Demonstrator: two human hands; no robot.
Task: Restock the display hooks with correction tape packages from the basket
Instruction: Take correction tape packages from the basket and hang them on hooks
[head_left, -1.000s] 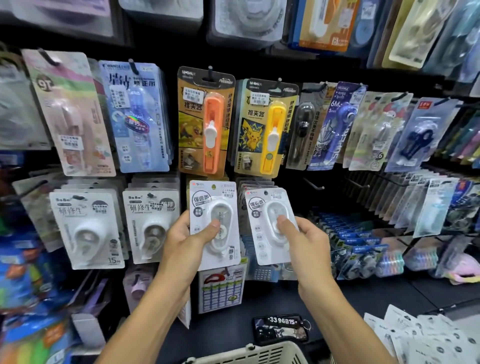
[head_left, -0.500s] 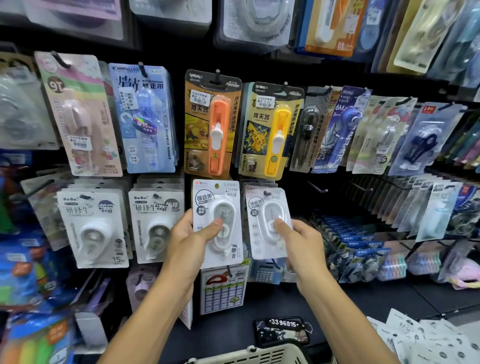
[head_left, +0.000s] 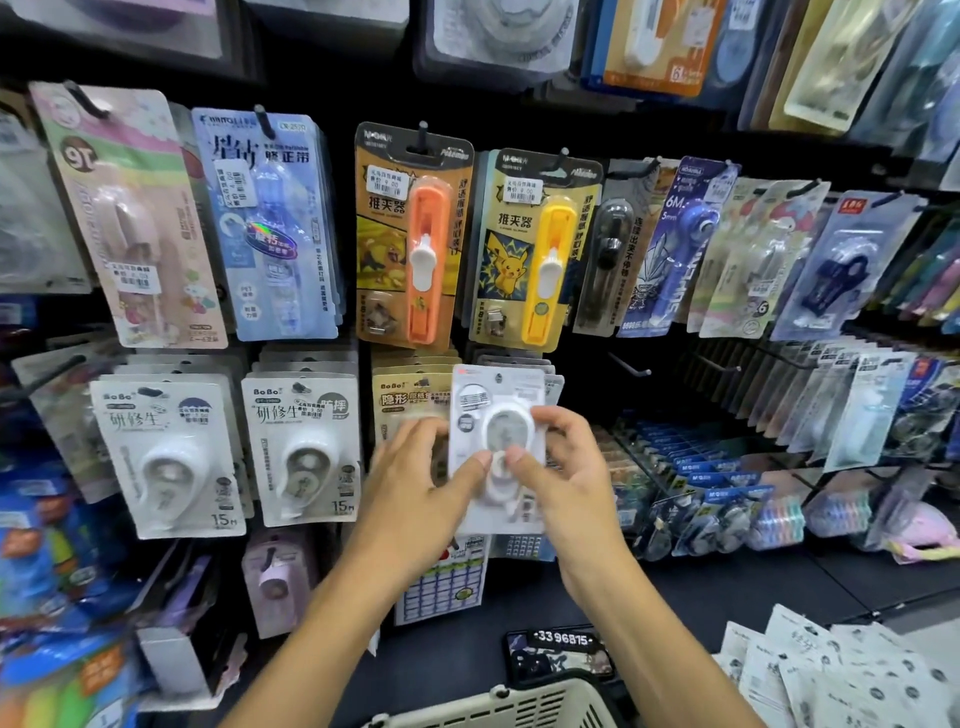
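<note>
Now you've brought both packages together: your left hand (head_left: 415, 483) and right hand (head_left: 566, 473) pinch one stacked correction tape package (head_left: 496, 447) before the lower middle hook, ready to hang, basket (head_left: 519, 706) below.

One head-worn camera looks forward and slightly down, close to the display hooks (head_left: 628, 367).
</note>
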